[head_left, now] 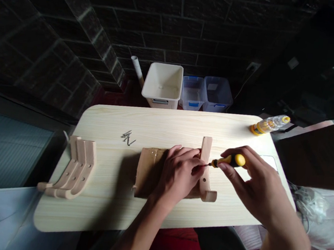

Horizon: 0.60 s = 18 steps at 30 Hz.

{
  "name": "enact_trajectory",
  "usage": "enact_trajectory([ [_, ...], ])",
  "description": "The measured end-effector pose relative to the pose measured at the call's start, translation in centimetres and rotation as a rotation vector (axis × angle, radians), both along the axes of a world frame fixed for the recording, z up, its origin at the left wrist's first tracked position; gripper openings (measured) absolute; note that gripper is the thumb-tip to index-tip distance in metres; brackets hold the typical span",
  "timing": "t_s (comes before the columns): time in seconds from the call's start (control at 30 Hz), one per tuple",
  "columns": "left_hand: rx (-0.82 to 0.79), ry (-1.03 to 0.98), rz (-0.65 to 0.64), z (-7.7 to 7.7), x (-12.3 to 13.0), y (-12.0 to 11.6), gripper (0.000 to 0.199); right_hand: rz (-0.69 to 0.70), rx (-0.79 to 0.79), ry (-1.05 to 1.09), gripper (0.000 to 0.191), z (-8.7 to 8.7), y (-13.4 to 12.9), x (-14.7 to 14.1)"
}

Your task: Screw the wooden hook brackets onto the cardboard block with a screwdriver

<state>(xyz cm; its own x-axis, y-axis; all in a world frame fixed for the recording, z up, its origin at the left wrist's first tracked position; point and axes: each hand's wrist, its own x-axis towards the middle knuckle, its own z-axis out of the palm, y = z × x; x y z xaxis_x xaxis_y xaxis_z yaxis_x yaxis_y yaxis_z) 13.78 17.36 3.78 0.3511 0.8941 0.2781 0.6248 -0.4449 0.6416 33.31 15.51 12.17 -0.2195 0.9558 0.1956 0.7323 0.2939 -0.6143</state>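
A yellow and black screwdriver [232, 160] is held by its handle in my right hand [249, 175], its tip pointing left at a wooden hook piece [206, 149]. That piece lies across the right part of a brown cardboard box [148, 170]; one hole shows below the tip. My left hand [182, 168] rests over the box, with its thumb and fingertips closed beside the screwdriver tip at the hook's edge. Whatever those fingers pinch is too small to make out. Several screws [128, 136] lie on the table left of my hands.
More wooden hook pieces [80, 167] sit at the left of the pale wooden table [167, 123]. A clear bit case with yellow ends [270, 124] stands at the back right. Beyond the far edge are a white bin [163, 81] and two clear plastic boxes [193, 90].
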Motion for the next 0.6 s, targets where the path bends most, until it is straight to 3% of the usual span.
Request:
enact_trajectory([
  [0.17,0.020,-0.005,-0.008,-0.1,-0.1,0.0,0.008,-0.071,-0.033,0.035,0.014,-0.5,-0.5,0.7],
  [0.4,0.007,0.032,-0.023,0.1,-0.2,0.1,0.008,0.050,-0.005,0.046,0.012,0.3,-0.8,-0.6],
  [0.6,-0.028,0.041,-0.058,0.5,-0.2,0.4,0.012,0.046,0.050,-0.029,0.043,0.5,-1.3,-1.8],
])
